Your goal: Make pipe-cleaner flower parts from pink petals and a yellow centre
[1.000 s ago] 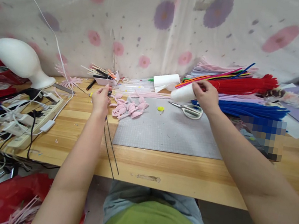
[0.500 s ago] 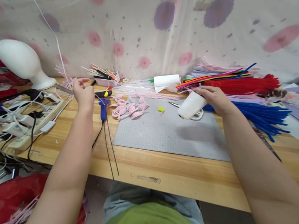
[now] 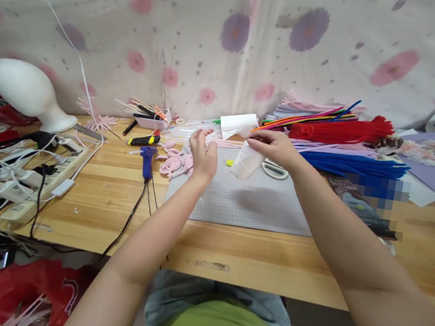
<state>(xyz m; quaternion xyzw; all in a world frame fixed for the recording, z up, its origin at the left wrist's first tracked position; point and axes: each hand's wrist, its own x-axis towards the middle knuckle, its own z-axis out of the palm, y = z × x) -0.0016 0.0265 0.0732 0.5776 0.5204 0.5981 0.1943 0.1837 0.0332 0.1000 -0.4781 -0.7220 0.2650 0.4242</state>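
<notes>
My right hand [image 3: 272,145] pinches a thin, whitish, slightly see-through sheet like tissue paper [image 3: 248,161] by its upper edge. The sheet hangs over the grey cutting mat [image 3: 259,211]. My left hand [image 3: 203,155] is raised over the mat's left part, its fingers loosely bent and apart; I see nothing in them. Behind and left of it lie pink petal-shaped pieces [image 3: 171,165], partly hidden by the hand. A small yellow piece [image 3: 229,162] sits between the two hands. White-handled scissors [image 3: 275,170] rest on the mat beyond my right forearm.
A blue glue gun [image 3: 146,161] and a yellow-black cutter [image 3: 143,141] lie to the left. Further left are a cluttered power strip [image 3: 43,179] and a white foam head [image 3: 26,88]. Red pipe cleaners [image 3: 342,129] and blue pipe cleaners [image 3: 353,163] lie at the back right.
My left hand has moved right, from beside the glue gun to over the mat. My right hand has brought the white sheet left, nearer the yellow piece. The view has shifted slightly.
</notes>
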